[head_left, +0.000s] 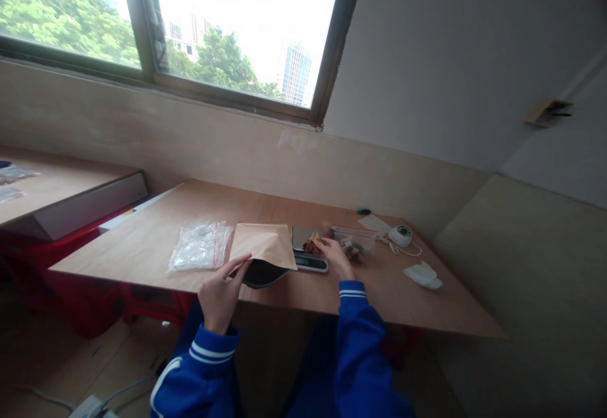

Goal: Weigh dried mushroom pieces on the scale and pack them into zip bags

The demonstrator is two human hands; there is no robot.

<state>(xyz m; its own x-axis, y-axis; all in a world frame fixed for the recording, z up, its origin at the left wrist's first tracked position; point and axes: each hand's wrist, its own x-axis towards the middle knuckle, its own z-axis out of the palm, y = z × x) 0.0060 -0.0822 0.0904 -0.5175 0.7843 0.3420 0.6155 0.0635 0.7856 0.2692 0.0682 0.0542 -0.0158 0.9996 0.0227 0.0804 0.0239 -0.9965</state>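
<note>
My left hand (224,291) pinches the near edge of a brown paper pouch (263,241), whose dark mouth gapes toward me at the table's front edge. Over a small digital scale (312,262), just right of the pouch, my right hand (334,255) has its fingers closed on some brown dried pieces (312,242); their exact kind is too small to make out. Beside that hand lies a clear zip bag (363,241) with dark dried pieces inside. A stack of clear plastic bags (202,246) with a red strip rests left of the pouch.
On the wooden table (455,304) to the right are a white round device (401,236) with a cord and a crumpled white tissue (423,275). A green-handled tool (363,212) lies at the back by the wall. Red stools (152,301) stand beneath the table's left side.
</note>
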